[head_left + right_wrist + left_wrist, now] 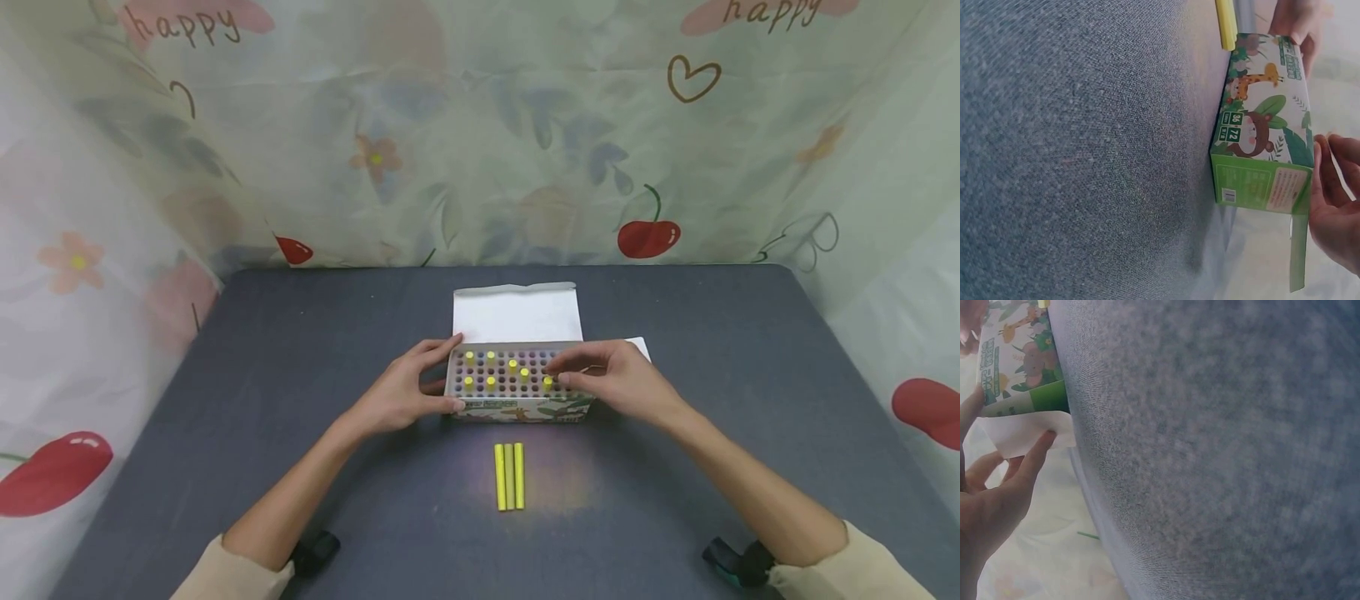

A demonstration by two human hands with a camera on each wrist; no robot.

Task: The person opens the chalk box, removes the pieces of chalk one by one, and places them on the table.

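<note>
A cardboard box (525, 410) with animal drawings stands on the table, its lid folded back. Inside, a grid of holes (502, 383) has several yellow sticks (491, 357) standing in it. My left hand (405, 392) grips the left end of the box, thumb at the front corner and a finger at the back corner. In the left wrist view a finger lies against its white end flap (1022, 432). My right hand (618, 379) reaches over the right end, thumb and fingertip pinching at a yellow stick (547, 382) in the front row; its lower part is hidden.
Three loose yellow sticks (509, 477) lie side by side on the dark table (300, 350) in front of the box. The white lid (517, 313) stands up behind it. A green end flap (1298, 253) juts from the box's right end. A printed cloth (480, 167) hangs behind the table.
</note>
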